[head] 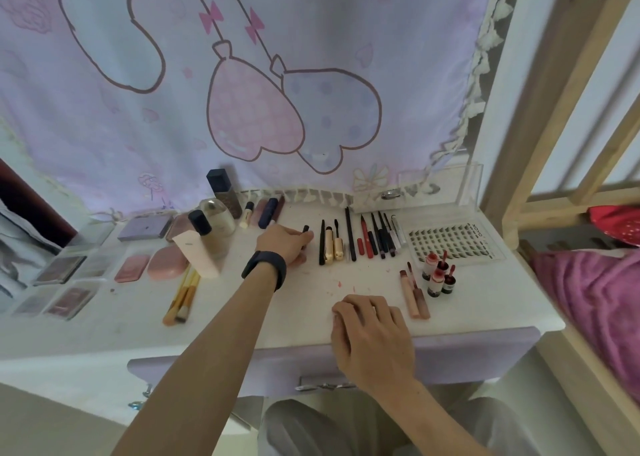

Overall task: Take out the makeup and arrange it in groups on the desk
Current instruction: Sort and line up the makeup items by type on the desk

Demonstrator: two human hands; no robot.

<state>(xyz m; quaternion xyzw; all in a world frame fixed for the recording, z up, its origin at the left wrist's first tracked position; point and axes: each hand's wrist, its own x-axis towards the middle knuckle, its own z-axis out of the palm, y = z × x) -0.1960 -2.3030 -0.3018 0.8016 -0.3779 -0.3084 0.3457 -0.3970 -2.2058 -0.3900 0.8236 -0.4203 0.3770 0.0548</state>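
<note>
1. Palettes (65, 268), brushes (183, 296), bottles (214, 220), liners (367, 237) and lip tints (438, 275) already lie grouped on the desk (138, 324).
2. The left hand (284, 246) grips a black pencil (306, 229) beside the liners, probably among the last items.
3. The right hand (372, 327) rests relaxed on the desk, empty.

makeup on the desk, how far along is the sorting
Mostly done: palettes at the left, brushes, bottles, a row of liners and mascaras, a lash tray and lip tints sit grouped on the desk. In hand: the left hand grips a black pencil beside that row; the right hand rests on the desk. Left: setting it down; whether more makeup waits unseen can't be told.
</note>
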